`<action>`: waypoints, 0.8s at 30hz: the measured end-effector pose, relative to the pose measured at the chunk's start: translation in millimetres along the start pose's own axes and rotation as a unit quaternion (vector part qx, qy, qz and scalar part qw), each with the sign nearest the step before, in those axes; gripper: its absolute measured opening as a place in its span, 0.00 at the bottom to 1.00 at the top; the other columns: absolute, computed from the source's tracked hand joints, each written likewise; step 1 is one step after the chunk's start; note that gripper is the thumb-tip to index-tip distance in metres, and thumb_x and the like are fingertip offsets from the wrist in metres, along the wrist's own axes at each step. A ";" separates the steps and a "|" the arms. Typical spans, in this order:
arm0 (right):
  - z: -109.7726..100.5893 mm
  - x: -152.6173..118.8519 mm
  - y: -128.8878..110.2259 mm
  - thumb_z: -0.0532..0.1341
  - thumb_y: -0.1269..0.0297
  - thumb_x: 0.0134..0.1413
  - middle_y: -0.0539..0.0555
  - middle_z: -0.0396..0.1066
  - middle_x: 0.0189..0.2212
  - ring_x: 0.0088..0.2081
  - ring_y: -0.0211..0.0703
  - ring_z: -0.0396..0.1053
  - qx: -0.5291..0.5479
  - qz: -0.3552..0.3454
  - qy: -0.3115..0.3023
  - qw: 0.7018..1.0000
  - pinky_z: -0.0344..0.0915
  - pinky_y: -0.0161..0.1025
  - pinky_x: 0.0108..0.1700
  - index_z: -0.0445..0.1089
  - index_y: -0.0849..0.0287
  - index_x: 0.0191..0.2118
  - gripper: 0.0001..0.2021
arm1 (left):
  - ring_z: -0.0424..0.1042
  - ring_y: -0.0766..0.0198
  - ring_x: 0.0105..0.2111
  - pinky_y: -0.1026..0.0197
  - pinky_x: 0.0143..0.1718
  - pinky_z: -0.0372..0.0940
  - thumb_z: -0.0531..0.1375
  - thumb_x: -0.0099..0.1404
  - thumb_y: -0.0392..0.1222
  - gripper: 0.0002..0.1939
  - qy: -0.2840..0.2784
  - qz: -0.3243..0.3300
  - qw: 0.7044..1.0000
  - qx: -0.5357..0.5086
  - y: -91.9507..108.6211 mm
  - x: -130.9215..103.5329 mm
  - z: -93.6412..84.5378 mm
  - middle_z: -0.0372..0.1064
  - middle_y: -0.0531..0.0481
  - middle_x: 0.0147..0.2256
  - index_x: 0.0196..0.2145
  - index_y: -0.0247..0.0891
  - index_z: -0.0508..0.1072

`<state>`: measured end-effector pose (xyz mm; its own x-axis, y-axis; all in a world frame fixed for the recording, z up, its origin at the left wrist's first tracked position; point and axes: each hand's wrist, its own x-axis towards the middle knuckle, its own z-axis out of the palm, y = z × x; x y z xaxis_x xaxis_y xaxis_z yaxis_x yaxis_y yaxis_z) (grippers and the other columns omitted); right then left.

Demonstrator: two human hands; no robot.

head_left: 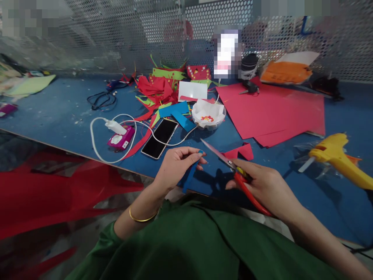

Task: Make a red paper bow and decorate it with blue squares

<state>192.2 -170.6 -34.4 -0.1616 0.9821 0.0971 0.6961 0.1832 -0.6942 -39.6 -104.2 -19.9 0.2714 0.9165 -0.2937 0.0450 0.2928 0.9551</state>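
My left hand (182, 163) pinches a narrow strip of blue paper (190, 177) between thumb and fingers near the table's front edge. The strip hangs down below the fingers. My right hand (259, 182) is wrapped round a pair of scissors (241, 186) with red handles. Their blades (214, 149) look closed and point up and left, just right of my left fingertips and apart from the strip. Behind the blades lies a folded red paper scrap (241, 151). Two blue paper pieces (175, 110) rest farther back, beside a clear bowl (214, 123) lined with white paper.
A yellow glue gun (335, 151) lies at the right, near red sheets (268, 111) with keys on them. Left of my hands are a black-screened phone (160, 139), a purple socket box (124, 138) and a looping white cable (93, 136). Red and green scraps (155, 89) are piled behind.
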 end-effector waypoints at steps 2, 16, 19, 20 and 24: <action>0.7 1.1 -3.2 0.67 0.48 0.53 0.50 0.76 0.25 0.25 0.44 0.73 0.067 0.047 0.041 0.996 0.69 0.38 0.27 0.77 0.55 0.44 0.18 | 0.76 0.67 0.26 0.64 0.31 0.71 0.66 0.62 0.42 0.08 -0.016 -0.012 0.999 -0.027 0.2 -1.7 -0.6 0.81 0.46 0.33 0.37 0.35 0.80; 32.0 14.5 -41.0 0.72 0.57 0.40 0.49 0.77 0.29 0.24 0.40 0.72 0.412 0.172 0.031 0.894 0.71 0.38 0.25 0.72 0.56 0.49 0.27 | 0.79 0.65 0.32 0.63 0.36 0.73 0.65 0.61 0.38 0.15 0.001 0.009 0.993 -0.114 3.9 -12.2 29.8 0.81 0.45 0.38 0.47 0.35 0.76; 35.1 14.0 -41.7 0.72 0.58 0.41 0.49 0.76 0.31 0.24 0.39 0.71 0.418 0.173 0.036 0.891 0.70 0.37 0.25 0.73 0.56 0.48 0.24 | 0.79 0.65 0.33 0.64 0.35 0.72 0.65 0.62 0.39 0.15 0.000 0.022 0.997 -0.080 3.3 -13.5 32.9 0.81 0.45 0.38 0.47 0.35 0.76; 33.2 13.4 -41.5 0.72 0.59 0.41 0.49 0.76 0.30 0.23 0.38 0.70 0.418 0.175 0.038 0.891 0.69 0.36 0.24 0.72 0.56 0.48 0.24 | 0.79 0.64 0.33 0.64 0.35 0.72 0.65 0.62 0.40 0.16 -0.004 0.027 0.997 -0.066 3.7 -13.3 32.0 0.81 0.45 0.39 0.48 0.35 0.77; 12.9 10.8 -34.0 0.71 0.61 0.42 0.43 0.69 0.22 0.19 0.36 0.64 0.385 0.179 0.094 0.900 0.65 0.36 0.22 0.72 0.57 0.50 0.26 | 0.79 0.63 0.33 0.64 0.34 0.72 0.64 0.64 0.43 0.13 0.028 0.092 0.995 -0.003 8.7 -6.2 19.3 0.81 0.45 0.39 0.44 0.36 0.78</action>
<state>157.7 -166.7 -18.9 0.1492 0.9753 -0.1629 -0.0238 -0.1611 -0.9866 -22.3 -112.5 -9.0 0.2207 0.9685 -0.1155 -0.0073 0.1201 0.9927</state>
